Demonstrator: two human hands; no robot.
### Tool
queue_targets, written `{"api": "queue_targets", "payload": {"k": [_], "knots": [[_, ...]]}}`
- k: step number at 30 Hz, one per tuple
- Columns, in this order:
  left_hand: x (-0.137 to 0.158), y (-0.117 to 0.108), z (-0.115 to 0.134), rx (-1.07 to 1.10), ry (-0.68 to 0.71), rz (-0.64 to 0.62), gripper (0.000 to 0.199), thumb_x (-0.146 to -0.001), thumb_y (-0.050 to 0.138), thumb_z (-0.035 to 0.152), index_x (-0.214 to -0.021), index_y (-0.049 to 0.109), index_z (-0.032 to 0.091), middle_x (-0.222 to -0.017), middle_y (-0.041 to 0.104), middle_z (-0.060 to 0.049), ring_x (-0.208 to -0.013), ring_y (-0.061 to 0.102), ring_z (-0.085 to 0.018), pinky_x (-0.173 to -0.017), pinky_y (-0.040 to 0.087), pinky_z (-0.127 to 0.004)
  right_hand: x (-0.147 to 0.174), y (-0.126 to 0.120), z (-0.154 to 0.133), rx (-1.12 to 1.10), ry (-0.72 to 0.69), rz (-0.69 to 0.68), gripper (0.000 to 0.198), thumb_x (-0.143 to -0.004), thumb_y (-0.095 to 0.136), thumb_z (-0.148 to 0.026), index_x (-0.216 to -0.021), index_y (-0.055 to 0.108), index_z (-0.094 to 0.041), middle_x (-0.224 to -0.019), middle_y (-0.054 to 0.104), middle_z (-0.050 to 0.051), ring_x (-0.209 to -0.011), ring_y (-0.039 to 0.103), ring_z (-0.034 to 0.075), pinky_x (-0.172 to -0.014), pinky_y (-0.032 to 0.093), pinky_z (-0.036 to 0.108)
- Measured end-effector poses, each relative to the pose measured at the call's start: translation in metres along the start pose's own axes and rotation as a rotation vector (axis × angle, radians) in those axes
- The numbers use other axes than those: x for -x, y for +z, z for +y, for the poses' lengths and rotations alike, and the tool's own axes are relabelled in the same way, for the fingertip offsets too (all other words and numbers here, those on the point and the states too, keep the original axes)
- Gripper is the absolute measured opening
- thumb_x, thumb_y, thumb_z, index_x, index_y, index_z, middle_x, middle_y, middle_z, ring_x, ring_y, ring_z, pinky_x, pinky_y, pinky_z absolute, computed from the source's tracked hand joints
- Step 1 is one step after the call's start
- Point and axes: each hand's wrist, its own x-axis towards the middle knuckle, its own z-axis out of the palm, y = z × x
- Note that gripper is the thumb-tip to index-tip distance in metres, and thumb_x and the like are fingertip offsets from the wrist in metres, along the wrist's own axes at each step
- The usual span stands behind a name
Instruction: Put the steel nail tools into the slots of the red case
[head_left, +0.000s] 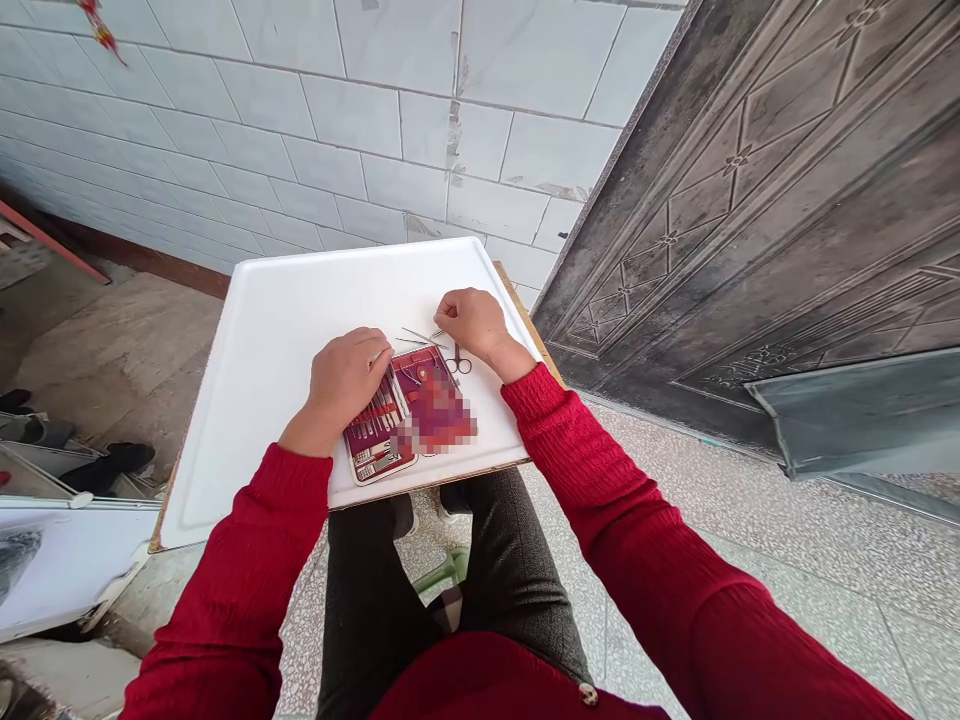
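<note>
An opened manicure set case (409, 468) with a dark red lining lies near the front edge of the white table. Its left half carries several slim metal tools and nail clippers in loops; part of the right half is blurred out. My left hand (346, 378) is over the upper left of the case, fingers curled at its edge. To the right, my right hand (474, 322) is closed in a pinch just above the tabletop; what it pinches is hidden. Under and beside those fingers lie loose slim metal tools (421, 341). Small scissors (459, 364) rest beside the case's right half.
The white tabletop (300, 300) has a raised rim and stands close to a tiled wall (360, 110). A dark patterned door (720, 200) is on the right. My legs are under the front edge, with a green object (442, 572) on the floor between them.
</note>
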Motion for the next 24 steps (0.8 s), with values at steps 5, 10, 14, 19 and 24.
{"api": "queue_targets", "payload": {"k": [5,10,14,19,24], "knots": [[0.001,-0.001,0.001,0.004,-0.006,-0.004,0.028,-0.101,0.048,0.027,-0.09,0.073,0.023,-0.106,0.078,-0.003,-0.095,0.07,-0.024,-0.072,0.05,-0.036,0.0,-0.002,-0.001,0.069,0.004,-0.037,0.02,-0.089,0.059,-0.014,-0.09,0.078,-0.019,-0.094,0.078,0.005,-0.083,0.065,0.02,-0.067,0.041,0.029],[0.001,0.0,0.0,-0.003,-0.014,-0.002,0.028,-0.101,0.048,0.027,-0.092,0.074,0.024,-0.108,0.079,-0.003,-0.095,0.071,-0.023,-0.072,0.05,-0.036,-0.003,-0.004,0.007,0.23,0.024,0.005,0.029,-0.09,0.054,-0.011,-0.098,0.081,-0.02,-0.102,0.078,0.009,-0.091,0.067,0.024,-0.073,0.045,0.032],[0.002,0.0,-0.001,-0.011,-0.02,-0.015,0.028,-0.102,0.048,0.027,-0.093,0.074,0.023,-0.109,0.078,-0.003,-0.095,0.071,-0.024,-0.072,0.049,-0.036,-0.007,-0.003,0.015,0.268,0.001,-0.034,0.033,-0.092,0.056,-0.012,-0.11,0.082,-0.021,-0.118,0.075,0.011,-0.102,0.067,0.027,-0.082,0.049,0.034],[0.002,0.001,-0.002,-0.023,-0.018,-0.013,0.027,-0.102,0.048,0.029,-0.094,0.073,0.023,-0.111,0.078,-0.003,-0.097,0.071,-0.024,-0.072,0.049,-0.036,-0.006,-0.003,0.019,0.235,-0.07,-0.083,0.036,-0.091,0.059,-0.01,-0.116,0.081,-0.023,-0.126,0.072,0.008,-0.108,0.066,0.025,-0.09,0.05,0.034],[0.002,0.002,-0.002,-0.03,-0.02,-0.012,0.028,-0.102,0.048,0.027,-0.093,0.074,0.023,-0.113,0.079,-0.003,-0.099,0.072,-0.024,-0.073,0.05,-0.037,-0.006,-0.003,0.019,0.247,-0.127,-0.089,0.026,-0.09,0.063,-0.013,-0.106,0.082,-0.022,-0.119,0.075,0.007,-0.104,0.066,0.024,-0.086,0.049,0.034]]}}
